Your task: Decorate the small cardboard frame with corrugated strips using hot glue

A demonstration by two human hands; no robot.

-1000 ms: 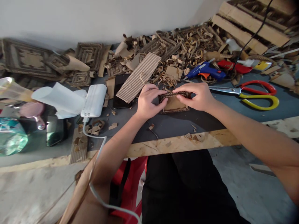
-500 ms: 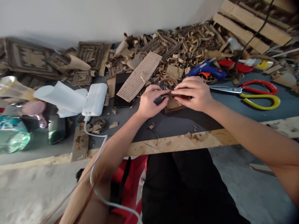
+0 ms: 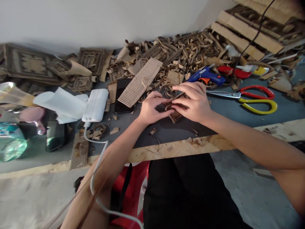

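Both hands meet over a small square cardboard piece (image 3: 175, 117) with corrugated edges, which lies on the dark tabletop. My left hand (image 3: 152, 109) pinches a corrugated cardboard strip (image 3: 168, 107) at the piece's left side, thumb and forefinger nearly together. From the right, my right hand (image 3: 193, 101) presses its fingertips on the same strip and covers much of the piece. Just behind my hands sits a blue glue gun (image 3: 207, 75) with an orange trigger. Scissors (image 3: 240, 96) with one red and one yellow handle lie open to the right of my right hand.
A ribbed cardboard sheet (image 3: 140, 83) rests across a black phone (image 3: 122, 97). Left of it are a white power bank (image 3: 95, 105) with a cable, white paper (image 3: 62, 103) and a pink brush (image 3: 33, 116). Cardboard scraps (image 3: 190, 47) heap along the wall. The wooden table edge (image 3: 147, 153) runs in front.
My right hand's fingers have shifted and spread a little over the cardboard piece, with the forefinger raised. My left thumb reaches further right. The whole view has shifted slightly.
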